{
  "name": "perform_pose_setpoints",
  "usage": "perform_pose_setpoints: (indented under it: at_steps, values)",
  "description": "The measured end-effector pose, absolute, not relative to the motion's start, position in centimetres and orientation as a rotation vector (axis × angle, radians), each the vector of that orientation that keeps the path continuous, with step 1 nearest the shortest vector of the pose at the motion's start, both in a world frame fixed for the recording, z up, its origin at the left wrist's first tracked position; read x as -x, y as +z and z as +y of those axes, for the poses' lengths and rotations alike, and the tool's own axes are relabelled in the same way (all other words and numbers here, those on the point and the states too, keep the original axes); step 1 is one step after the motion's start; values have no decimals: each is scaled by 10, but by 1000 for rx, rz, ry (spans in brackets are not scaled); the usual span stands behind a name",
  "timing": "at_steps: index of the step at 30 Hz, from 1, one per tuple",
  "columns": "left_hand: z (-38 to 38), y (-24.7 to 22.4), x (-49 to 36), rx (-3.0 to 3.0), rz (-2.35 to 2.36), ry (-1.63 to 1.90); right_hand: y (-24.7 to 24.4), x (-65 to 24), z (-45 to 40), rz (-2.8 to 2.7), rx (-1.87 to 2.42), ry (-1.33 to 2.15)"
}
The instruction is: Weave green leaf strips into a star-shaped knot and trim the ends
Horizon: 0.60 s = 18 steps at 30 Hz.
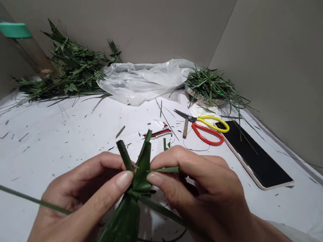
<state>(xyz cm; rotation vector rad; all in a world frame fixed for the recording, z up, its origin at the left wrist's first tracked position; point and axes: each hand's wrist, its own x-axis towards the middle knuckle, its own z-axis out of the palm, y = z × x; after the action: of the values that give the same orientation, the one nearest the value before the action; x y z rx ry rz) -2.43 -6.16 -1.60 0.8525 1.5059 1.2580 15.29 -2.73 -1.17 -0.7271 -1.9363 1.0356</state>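
A bundle of folded green leaves [122, 225] stands upright in front of me, drawn in at a narrow neck with short cut ends sticking up above. My left hand [82, 197] pinches the bundle near the neck, its thumb against the left side. Between the thumb and forefinger of my right hand [202, 195] is a short green leaf strip [167, 170], touching the bundle's right side. One long thin strip [19, 194] runs out past my left hand to the left edge. Another strip slants down from the neck, under my right hand.
Scissors [207, 128] with yellow and red handles lie beyond my right hand, beside a phone [258, 155]. Leaf cuttings [211, 82] heap over a basket at the back. Leafy stems [74, 64], a plastic bag [145, 78] and a green-lidded jar [14, 29] are further left. Scraps litter the white surface.
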Motion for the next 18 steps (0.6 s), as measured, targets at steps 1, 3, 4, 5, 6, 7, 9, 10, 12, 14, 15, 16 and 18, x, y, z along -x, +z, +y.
perform_pose_setpoints:
  at_steps: [1,3,4,5,6,7,9,10,12,14,15,16,18]
  values:
    - [-62,-16,25,-837,1523,1248,-12,-153,-28,-1925,727,1042]
    - [-60,-17,27,-879,1525,1241,-12,-153,-30,-1905,746,1063]
    - [-59,-18,29,-932,1500,1250,-12,-153,-31,-1898,765,1067]
    - [-58,-19,31,-992,1468,1259,-12,-153,-32,-1893,791,1057]
    - [-57,-20,33,-1054,1431,1267,-13,-153,-33,-1891,823,1035]
    - [-55,-21,35,-1099,1405,1273,-14,-153,-34,-1890,858,1006]
    - [-54,-22,36,-1116,1402,1279,-15,-153,-35,-1901,910,954]
    - [-54,-22,37,-1095,1415,1281,-15,-154,-35,-1913,927,942]
    - [-54,-22,37,-1069,1424,1292,-15,-154,-35,-1946,950,938]
    - [-56,-23,37,-1081,1428,1305,-13,-154,-35,-1958,969,933]
    - [-57,-23,36,-1101,1438,1310,-13,-154,-35,-1964,974,932]
    - [-59,-22,36,-1125,1452,1310,-12,-153,-35,-1968,975,928]
    - [-62,-20,32,-1137,1526,1312,-13,-151,-35,-1975,981,915]
